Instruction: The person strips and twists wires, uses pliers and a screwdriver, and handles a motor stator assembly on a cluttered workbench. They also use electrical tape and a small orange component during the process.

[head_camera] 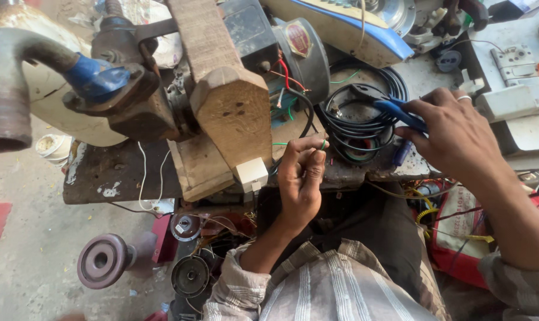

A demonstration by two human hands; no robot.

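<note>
Head-camera view of a repair bench, with places given relative to the electric motor point(302, 56) lying at the bench's middle. The person's left hand point(300, 178) is curling just below the motor, its fingertips pinching the free end of a thin green wire point(322, 144) that is running out of the motor's open terminal side; the pinch appears to be keeping the loose end steady and pulled clear of the red and black leads beside it. The right hand point(456, 134) is closing, to the right of the motor, around the blue handles of a pair of pliers point(388, 107), whose dark jaws are pointing left over a coil of black cable point(358, 128) lying against the motor's right flank; whether the jaws are gripping anything cannot be told. The tool is being held low and level, seemingly so that its tip can meet the wiring where the left hand is presenting it. A ring is showing on one finger of the right hand. Left of the motor a wooden block point(231, 107) is resting across the dark metal bench point(112, 172), apparently propping the machine, with a small white plastic box point(251, 174) at its lower corner. Farther left a rusted pipe elbow point(11, 89) is overhanging the bench edge. Below the motor, off the bench, round metal pulleys point(103, 260) are lying on the floor.
</note>
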